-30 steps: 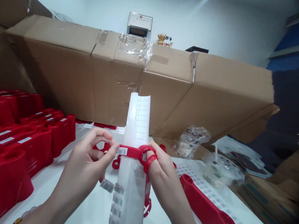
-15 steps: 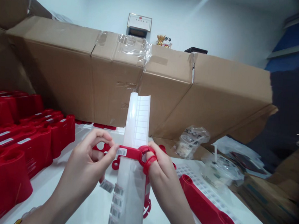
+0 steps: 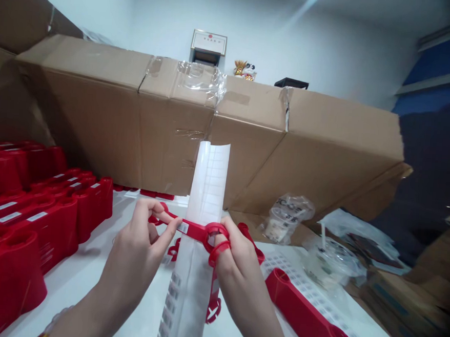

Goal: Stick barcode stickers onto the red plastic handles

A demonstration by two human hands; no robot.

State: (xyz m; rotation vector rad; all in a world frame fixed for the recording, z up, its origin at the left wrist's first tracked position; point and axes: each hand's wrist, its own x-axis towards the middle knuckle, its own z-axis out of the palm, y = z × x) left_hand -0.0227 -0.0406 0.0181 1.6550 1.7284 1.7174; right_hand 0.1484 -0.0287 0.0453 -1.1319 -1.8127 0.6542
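A red plastic part (image 3: 195,231) with ring-shaped ends is held level between my hands, a small white barcode label (image 3: 183,227) on its flat bar. My left hand (image 3: 136,249) is closed, thumb and fingers pinching the part's left end beside the label. The fingers of my right hand (image 3: 238,256) are closed round the right ring end. Behind and below the part runs a long, partly rolled white label sheet (image 3: 191,284), with barcode labels along its lower left edge. My right fingers may also touch the sheet; I cannot tell.
Many red plastic pieces (image 3: 57,223) stand in rows at the left, several with white labels. A long red piece (image 3: 309,315) lies at the right beside a flat label sheet (image 3: 298,276). Bagged cups (image 3: 326,263) stand further right; cardboard (image 3: 165,138) walls the back.
The red part has shifted slightly left and tilts a little more. A loose barcode label that hung below my left hand no longer shows. The view has tipped slightly upward.
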